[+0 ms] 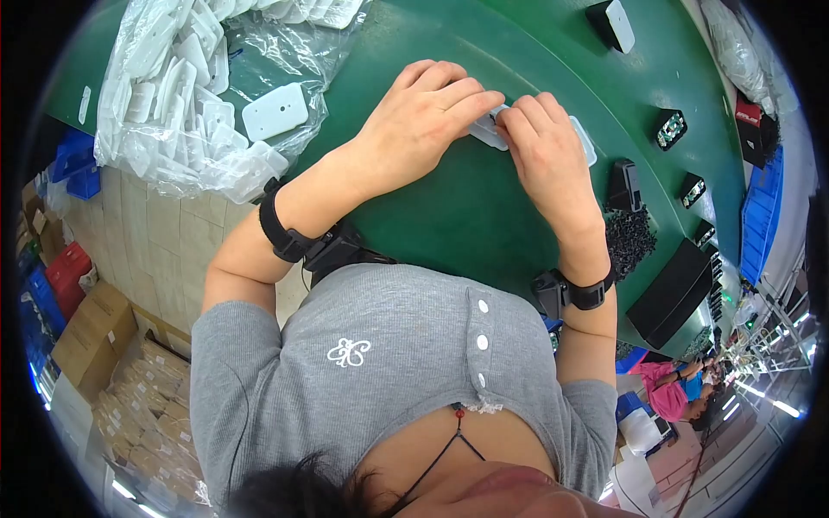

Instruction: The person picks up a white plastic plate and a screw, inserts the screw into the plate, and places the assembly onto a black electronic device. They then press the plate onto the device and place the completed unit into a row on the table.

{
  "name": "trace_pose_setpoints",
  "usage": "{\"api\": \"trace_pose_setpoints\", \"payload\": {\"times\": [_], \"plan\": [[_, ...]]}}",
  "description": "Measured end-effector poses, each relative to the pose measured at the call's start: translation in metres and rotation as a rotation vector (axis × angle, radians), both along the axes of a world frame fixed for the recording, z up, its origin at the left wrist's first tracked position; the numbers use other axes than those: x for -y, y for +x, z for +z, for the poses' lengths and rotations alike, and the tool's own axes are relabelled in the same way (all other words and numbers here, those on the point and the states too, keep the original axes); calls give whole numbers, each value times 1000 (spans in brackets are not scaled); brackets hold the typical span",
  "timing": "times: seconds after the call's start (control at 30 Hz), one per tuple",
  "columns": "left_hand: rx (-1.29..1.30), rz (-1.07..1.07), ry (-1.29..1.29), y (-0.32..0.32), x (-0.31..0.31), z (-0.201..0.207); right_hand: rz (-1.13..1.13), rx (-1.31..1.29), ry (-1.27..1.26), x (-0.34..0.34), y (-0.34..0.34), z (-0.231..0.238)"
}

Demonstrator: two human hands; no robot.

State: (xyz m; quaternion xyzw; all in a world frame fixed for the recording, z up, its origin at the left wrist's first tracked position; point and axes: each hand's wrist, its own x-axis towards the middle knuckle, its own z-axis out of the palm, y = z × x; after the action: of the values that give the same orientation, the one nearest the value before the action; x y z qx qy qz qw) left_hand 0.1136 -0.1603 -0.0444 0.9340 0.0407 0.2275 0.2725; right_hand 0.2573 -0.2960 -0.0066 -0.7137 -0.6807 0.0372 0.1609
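A white plastic plate [489,131] lies between my hands over the green table, mostly covered by the fingers. My left hand [436,112] is closed on its left side with thumb and fingertips together. My right hand [546,160] is pinched at the plate's other side, its fingertips nearly meeting the left ones. A tiny dark piece shows at the fingertips, too small to name. Just past the right hand sticks out the edge of a white plate [586,142]; whether it is the same one I cannot tell.
At left, a clear plastic bag [315,112] holds several white plates [276,112]. To the right are a pile of small black parts [629,242], a black housing [625,186], circuit-board units [670,129] and a black box [669,293]. A black-and-white unit [611,26] stands at the far side.
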Motion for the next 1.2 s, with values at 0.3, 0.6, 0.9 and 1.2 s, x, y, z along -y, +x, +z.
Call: {"api": "trace_pose_setpoints", "payload": {"times": [0.3, 0.6, 0.9, 1.2], "plan": [[-8, -5, -3, -2, 0, 3, -445, 201, 79, 54, 31, 48], [-6, -8, 34, -1, 2, 5, -797, -56, -71, 140, 49, 21], [9, -64, 237, -7, 3, -2, -828, -36, -20, 140, 43, 16], [2, -65, 245, -9, 2, -3, -724, 213, 109, 114, 30, 27]]}}
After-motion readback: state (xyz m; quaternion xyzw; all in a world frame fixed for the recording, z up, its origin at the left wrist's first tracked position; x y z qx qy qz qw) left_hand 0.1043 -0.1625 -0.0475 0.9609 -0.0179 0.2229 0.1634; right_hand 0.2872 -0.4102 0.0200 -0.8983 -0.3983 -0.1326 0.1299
